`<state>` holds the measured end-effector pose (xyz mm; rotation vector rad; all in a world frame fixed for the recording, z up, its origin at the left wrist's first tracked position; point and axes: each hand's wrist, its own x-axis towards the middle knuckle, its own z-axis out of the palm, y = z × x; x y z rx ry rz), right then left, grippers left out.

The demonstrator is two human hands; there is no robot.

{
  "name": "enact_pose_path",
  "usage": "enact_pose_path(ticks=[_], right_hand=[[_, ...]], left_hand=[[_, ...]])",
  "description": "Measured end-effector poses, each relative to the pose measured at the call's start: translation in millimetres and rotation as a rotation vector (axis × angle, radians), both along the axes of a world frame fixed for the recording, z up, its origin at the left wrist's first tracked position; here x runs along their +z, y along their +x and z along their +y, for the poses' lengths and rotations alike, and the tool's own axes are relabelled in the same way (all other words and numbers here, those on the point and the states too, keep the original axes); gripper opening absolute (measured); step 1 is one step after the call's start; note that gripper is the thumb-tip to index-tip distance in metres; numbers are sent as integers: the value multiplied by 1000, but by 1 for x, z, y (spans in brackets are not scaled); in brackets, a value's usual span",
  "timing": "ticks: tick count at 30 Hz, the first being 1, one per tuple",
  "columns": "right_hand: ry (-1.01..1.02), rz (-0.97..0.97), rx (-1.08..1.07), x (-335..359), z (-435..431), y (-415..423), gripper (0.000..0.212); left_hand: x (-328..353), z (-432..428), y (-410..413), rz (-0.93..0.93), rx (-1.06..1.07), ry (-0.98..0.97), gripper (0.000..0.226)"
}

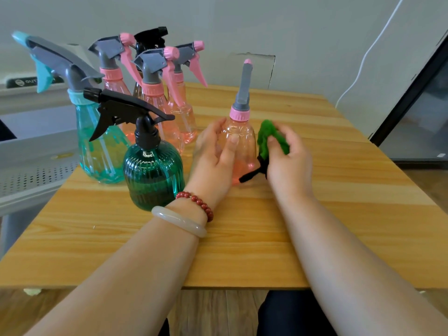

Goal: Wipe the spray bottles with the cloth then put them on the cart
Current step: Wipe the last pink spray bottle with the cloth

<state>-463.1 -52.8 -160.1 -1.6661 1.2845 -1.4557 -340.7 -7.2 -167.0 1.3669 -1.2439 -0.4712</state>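
Head view, single frame.

My left hand (pixel 213 151) grips the clear pink plastic spray bottle (pixel 244 146): fingers wrap its left side and the thumb lies across the front. The bottle stands upright on the light wooden table (pixel 339 190), near the middle, with its grey nozzle head pointing away from me.

My right hand (pixel 288 163) is curled round a bunched green fuzzy cloth (pixel 269 137) and holds it against the bottle's right flank. A black edge of the cloth hangs below the hand, close to the bottle's base.

On the left of the table there is a group of bottles:
- a dark green ribbed bottle with black trigger (pixel 152 170), nearest, just beside my left wrist
- a tall teal bottle with grey-and-teal trigger (pixel 97 146) to its left
- three pink bottles with grey-and-pink triggers (pixel 157 110) behind
- a black-triggered bottle (pixel 150 40) at the back, body mostly hidden

The grey perforated cart (pixel 29 170) stands off the table's left edge.

On my left wrist are a red bead bracelet (pixel 196 202) and a pale bangle (pixel 179 221).
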Motion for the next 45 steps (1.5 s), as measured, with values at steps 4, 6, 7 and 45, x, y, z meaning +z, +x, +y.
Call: enact_pose_path(ticks=[4,6,7,45], right_hand=[[-259,48,150,1,13,9,36],[-228,62,159,-2,11,9,36],[-176,65,158,-2,9,7,35],[-358,112,112,-2,12,2,36]], left_hand=[[-2,-1,2,6,15,-32,46],[-2,-1,2,19,14,-15,45],[-1,0,3,21,17,-7,44],[4,7,-2,-1,22,102,86]])
